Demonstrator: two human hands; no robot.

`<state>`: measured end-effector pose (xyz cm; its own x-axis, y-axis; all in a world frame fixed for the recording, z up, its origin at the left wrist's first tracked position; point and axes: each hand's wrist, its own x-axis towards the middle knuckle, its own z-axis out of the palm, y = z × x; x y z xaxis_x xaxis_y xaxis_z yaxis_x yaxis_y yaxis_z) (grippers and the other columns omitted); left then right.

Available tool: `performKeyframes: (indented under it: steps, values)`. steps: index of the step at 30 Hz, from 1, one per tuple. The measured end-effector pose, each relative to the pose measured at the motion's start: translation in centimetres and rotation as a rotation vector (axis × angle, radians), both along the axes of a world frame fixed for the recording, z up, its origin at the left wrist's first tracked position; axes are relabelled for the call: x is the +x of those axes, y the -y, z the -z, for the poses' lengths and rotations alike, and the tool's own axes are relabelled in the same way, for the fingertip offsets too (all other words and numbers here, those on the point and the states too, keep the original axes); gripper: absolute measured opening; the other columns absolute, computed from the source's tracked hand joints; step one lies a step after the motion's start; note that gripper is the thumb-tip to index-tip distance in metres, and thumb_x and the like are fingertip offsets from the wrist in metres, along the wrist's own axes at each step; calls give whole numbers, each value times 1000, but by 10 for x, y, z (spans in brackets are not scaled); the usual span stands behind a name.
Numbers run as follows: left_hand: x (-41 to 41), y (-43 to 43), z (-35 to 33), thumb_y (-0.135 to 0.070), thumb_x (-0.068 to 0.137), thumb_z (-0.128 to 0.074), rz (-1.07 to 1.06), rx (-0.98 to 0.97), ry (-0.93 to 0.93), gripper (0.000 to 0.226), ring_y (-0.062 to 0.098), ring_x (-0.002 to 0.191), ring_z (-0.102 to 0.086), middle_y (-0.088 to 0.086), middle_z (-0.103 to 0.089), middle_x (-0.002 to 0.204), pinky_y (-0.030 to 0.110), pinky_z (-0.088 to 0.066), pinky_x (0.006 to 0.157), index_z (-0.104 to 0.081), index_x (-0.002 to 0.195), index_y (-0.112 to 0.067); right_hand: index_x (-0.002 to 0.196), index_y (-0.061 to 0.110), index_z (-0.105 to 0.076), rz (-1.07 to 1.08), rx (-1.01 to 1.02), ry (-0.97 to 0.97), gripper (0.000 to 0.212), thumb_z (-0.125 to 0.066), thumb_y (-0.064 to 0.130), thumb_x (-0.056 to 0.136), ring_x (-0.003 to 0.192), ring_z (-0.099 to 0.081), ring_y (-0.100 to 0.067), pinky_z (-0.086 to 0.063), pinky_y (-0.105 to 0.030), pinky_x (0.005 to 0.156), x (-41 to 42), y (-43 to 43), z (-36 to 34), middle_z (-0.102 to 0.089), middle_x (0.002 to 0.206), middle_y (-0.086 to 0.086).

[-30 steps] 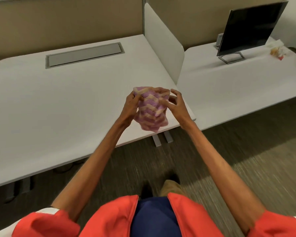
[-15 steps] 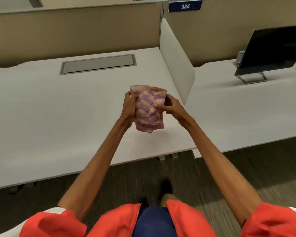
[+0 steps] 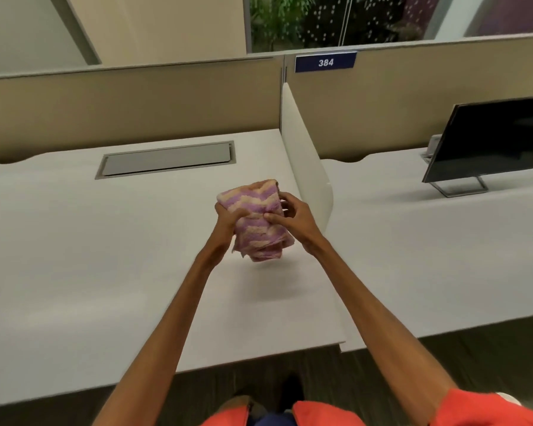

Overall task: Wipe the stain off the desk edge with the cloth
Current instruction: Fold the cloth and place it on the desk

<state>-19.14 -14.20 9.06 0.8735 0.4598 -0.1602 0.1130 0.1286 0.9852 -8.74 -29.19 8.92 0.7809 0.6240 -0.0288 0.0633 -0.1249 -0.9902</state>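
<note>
Overhead, both hands hold a bunched purple-and-cream striped cloth [image 3: 259,219] above the white bench [image 3: 105,256], clear of its surface. Left hand [image 3: 228,219] grips the cloth's left side, fingers curled; right hand [image 3: 293,216] pinches its right side. White divider panel [image 3: 305,167] stands just beside; dark monitor [image 3: 490,139] on the neighbouring bench.

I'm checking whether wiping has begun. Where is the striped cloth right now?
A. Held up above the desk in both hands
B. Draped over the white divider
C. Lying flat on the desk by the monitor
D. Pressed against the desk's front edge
A: the left hand and right hand grip the bunched cloth above the desk, casting a shadow beneath it.
</note>
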Motion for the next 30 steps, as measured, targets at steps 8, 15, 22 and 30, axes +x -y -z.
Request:
performKeyframes:
  steps: [8, 15, 22, 30]
  values:
    - [32, -42, 10, -20, 71, -73, 60, 91, -24, 83, 19, 112, -63, 3, -58, 128, 25, -59, 74, -27, 140, -21, 130, 12, -60, 85, 40, -38, 57, -82, 19, 78, 102, -67, -23, -60, -30, 82, 43, -34, 2, -69, 117, -8]
    - [83, -83, 26, -17, 76, -82, -33, -14, -62, 76, 15, 96, -72, 6, -70, 114, 22, -59, 67, -39, 139, -15, 127, 11, -61, 221, 20, -95, 51, -80, 18, 80, 97, -67, -22, -59, -22, 71, 88, -77, 14, -69, 113, -8]
    - [134, -110, 39, -22, 81, -80, -130, -53, -49, 59, 17, 95, -72, 8, -68, 112, 19, -56, 64, -40, 124, -18, 135, 19, -45, 339, -24, -157, 62, -78, 27, 83, 104, -68, -28, -60, -42, 86, 133, -121, 24, -63, 125, -12]
    - [206, -148, 55, -27, 81, -79, -230, -5, -104, 55, 24, 102, -69, 13, -66, 121, 32, -61, 79, -47, 123, -11, 134, 18, -41, 418, -121, -183, 63, -76, 26, 82, 103, -66, -30, -57, -44, 92, 198, -179, 32, -64, 123, -14]
